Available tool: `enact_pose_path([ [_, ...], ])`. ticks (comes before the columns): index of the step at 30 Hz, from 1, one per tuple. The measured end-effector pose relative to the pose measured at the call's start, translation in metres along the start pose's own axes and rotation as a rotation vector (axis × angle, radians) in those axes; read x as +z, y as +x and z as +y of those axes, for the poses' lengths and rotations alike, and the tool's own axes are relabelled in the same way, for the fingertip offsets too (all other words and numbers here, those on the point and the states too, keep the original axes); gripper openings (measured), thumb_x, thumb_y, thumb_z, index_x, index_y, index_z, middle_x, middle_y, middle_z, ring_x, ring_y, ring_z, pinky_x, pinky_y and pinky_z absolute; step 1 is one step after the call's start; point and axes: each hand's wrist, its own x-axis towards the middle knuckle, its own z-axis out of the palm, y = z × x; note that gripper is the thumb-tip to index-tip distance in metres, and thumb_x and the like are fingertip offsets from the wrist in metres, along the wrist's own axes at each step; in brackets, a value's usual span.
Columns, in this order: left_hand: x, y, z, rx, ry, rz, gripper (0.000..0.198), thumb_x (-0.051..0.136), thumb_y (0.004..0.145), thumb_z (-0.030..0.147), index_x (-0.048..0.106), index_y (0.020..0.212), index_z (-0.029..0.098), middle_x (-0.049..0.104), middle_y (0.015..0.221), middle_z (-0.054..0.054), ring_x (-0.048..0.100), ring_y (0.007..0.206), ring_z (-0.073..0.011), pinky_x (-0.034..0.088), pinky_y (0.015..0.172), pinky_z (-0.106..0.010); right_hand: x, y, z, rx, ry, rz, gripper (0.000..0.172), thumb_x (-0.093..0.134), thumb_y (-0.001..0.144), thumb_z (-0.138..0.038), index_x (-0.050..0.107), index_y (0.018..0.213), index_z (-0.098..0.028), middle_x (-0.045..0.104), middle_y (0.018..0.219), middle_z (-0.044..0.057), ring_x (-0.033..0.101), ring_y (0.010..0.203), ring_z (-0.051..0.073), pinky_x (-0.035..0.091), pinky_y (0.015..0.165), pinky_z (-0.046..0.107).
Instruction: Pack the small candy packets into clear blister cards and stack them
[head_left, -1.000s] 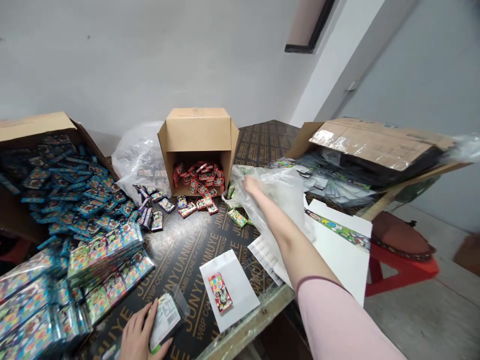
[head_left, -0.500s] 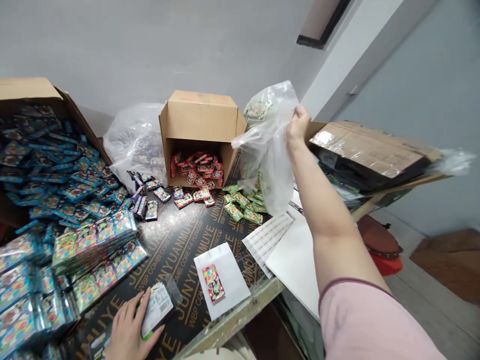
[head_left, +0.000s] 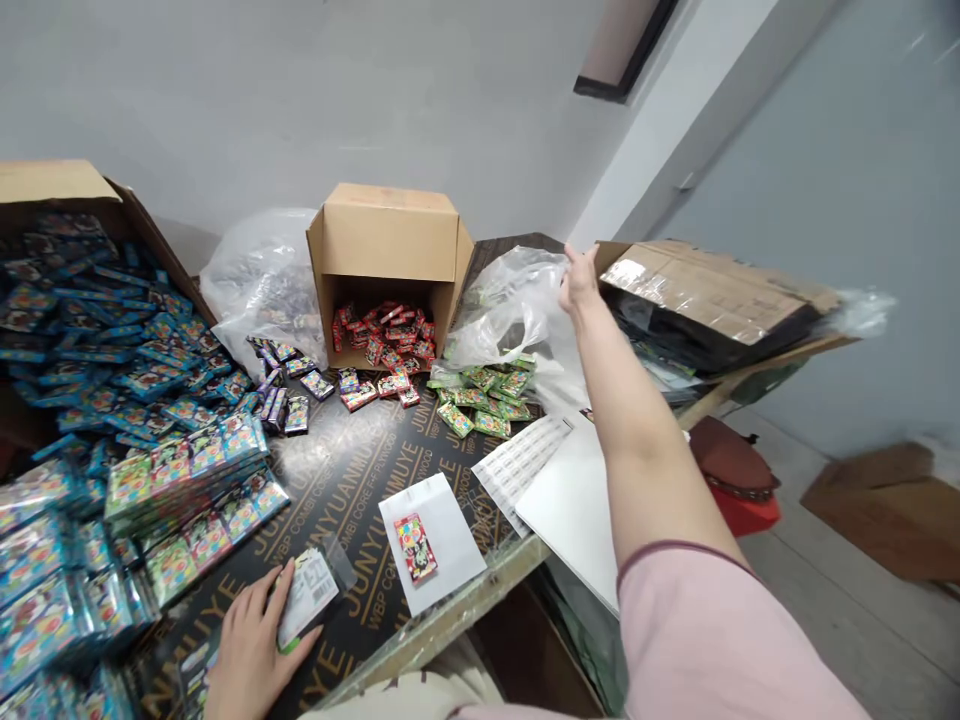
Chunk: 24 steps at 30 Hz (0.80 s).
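Note:
My right hand [head_left: 579, 280] is stretched out to the far right edge of a clear plastic bag [head_left: 517, 305]; its fingers are partly hidden, and I cannot make out whether they grip the film. Green packets [head_left: 491, 400] spill from the bag's mouth. My left hand [head_left: 259, 640] lies on the dark table [head_left: 330, 500], fingers spread, its thumb and forefinger beside a clear-wrapped pack with a white label [head_left: 309, 597]. A red packet [head_left: 414, 548] lies on a white paper [head_left: 448, 560] near the table's front edge.
A carton of blue packets [head_left: 135, 225] and stacked multicolour packs [head_left: 187, 465] stand left. Behind are a bag with purple packets [head_left: 266, 280] and a carton with red packets [head_left: 390, 235]. Label sheets [head_left: 517, 465] and a flattened carton [head_left: 712, 285] are at right.
The plastic bag, held up before, has dropped over the green packets. My right hand has come down slightly and its fingers have loosened. My left hand stays beside the labelled pack.

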Motion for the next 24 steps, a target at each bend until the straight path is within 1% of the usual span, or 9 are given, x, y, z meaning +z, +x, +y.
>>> enact_pose_path([
  [3, 0.001, 0.0, 0.001, 0.003, 0.008, 0.025, 0.063, 0.057, 0.078, 0.05, 0.05, 0.132, 0.019, 0.06, 0.12, -0.012, 0.053, 0.109, -0.0296, 0.041, 0.094, -0.044, 0.024, -0.03, -0.016, 0.004, -0.12, 0.07, 0.068, 0.04, 0.091, -0.048, 0.018, 0.148, -0.019, 0.018, 0.156, 0.013, 0.016, 0.142, 0.031, 0.014, 0.111, 0.058],
  [5, 0.001, 0.0, 0.0, 0.002, 0.01, 0.034, 0.063, 0.058, 0.077, 0.05, 0.051, 0.132, 0.018, 0.06, 0.119, -0.012, 0.053, 0.108, -0.0296, 0.041, 0.094, -0.044, 0.048, -0.063, -0.025, -0.111, -0.304, -0.098, 0.069, 0.049, 0.086, -0.041, 0.025, 0.147, -0.021, 0.011, 0.158, 0.009, 0.011, 0.143, 0.033, 0.007, 0.112, 0.058],
  [7, 0.002, 0.0, 0.0, 0.001, 0.01, 0.034, 0.064, 0.059, 0.077, 0.05, 0.051, 0.132, 0.018, 0.06, 0.118, -0.013, 0.053, 0.107, -0.0294, 0.042, 0.093, -0.043, 0.072, -0.093, -0.026, -0.09, -0.409, -0.329, 0.056, 0.042, 0.089, -0.031, 0.035, 0.144, -0.021, 0.021, 0.156, 0.009, 0.015, 0.142, 0.031, 0.008, 0.112, 0.055],
  [10, 0.002, 0.0, -0.001, -0.004, 0.019, 0.016, 0.064, 0.059, 0.077, 0.049, 0.049, 0.133, 0.019, 0.059, 0.119, -0.012, 0.053, 0.108, -0.029, 0.041, 0.094, -0.043, 0.098, -0.117, -0.016, 0.178, -0.431, -0.487, 0.047, 0.033, 0.091, -0.022, 0.047, 0.135, -0.015, 0.049, 0.138, 0.016, 0.034, 0.132, 0.03, 0.022, 0.107, 0.052],
  [12, 0.001, 0.0, 0.0, -0.011, 0.027, 0.0, 0.064, 0.059, 0.078, 0.048, 0.048, 0.134, 0.02, 0.059, 0.121, -0.012, 0.052, 0.11, -0.029, 0.041, 0.096, -0.043, 0.108, -0.124, -0.01, 0.272, -0.426, -0.495, 0.044, 0.03, 0.091, -0.021, 0.051, 0.129, -0.013, 0.055, 0.13, 0.018, 0.042, 0.125, 0.031, 0.027, 0.102, 0.052],
  [15, -0.002, 0.0, 0.002, -0.018, 0.036, -0.019, 0.065, 0.059, 0.078, 0.047, 0.048, 0.135, 0.018, 0.058, 0.121, -0.012, 0.051, 0.11, -0.0292, 0.04, 0.097, -0.044, 0.114, -0.14, -0.015, 0.304, -0.441, -0.349, 0.044, 0.026, 0.093, -0.026, 0.049, 0.128, -0.011, 0.049, 0.135, 0.02, 0.039, 0.126, 0.032, 0.024, 0.102, 0.051],
  [17, -0.004, 0.0, 0.004, -0.017, 0.033, -0.031, 0.066, 0.059, 0.078, 0.048, 0.047, 0.136, 0.017, 0.057, 0.122, -0.013, 0.051, 0.111, -0.0294, 0.04, 0.097, -0.044, 0.117, -0.165, -0.027, 0.266, -0.421, -0.285, 0.043, 0.026, 0.095, -0.033, 0.054, 0.121, -0.012, 0.055, 0.127, 0.02, 0.044, 0.12, 0.031, 0.026, 0.101, 0.047],
  [20, -0.006, 0.001, 0.003, -0.024, 0.014, -0.036, 0.067, 0.059, 0.078, 0.048, 0.046, 0.137, 0.019, 0.057, 0.123, -0.013, 0.051, 0.112, -0.0296, 0.04, 0.097, -0.045, 0.121, -0.219, -0.05, 0.166, -0.371, -0.445, 0.039, 0.04, 0.091, -0.043, 0.059, 0.11, -0.015, 0.065, 0.104, 0.018, 0.052, 0.105, 0.032, 0.029, 0.095, 0.045],
  [24, -0.01, 0.004, 0.003, -0.038, -0.038, -0.043, 0.066, 0.06, 0.077, 0.047, 0.048, 0.136, 0.019, 0.057, 0.123, -0.013, 0.051, 0.113, -0.0296, 0.037, 0.101, -0.049, 0.122, -0.277, -0.078, 0.221, -0.324, -0.557, 0.047, 0.055, 0.081, -0.031, 0.051, 0.125, -0.015, 0.065, 0.102, 0.016, 0.054, 0.104, 0.034, 0.032, 0.093, 0.049],
])
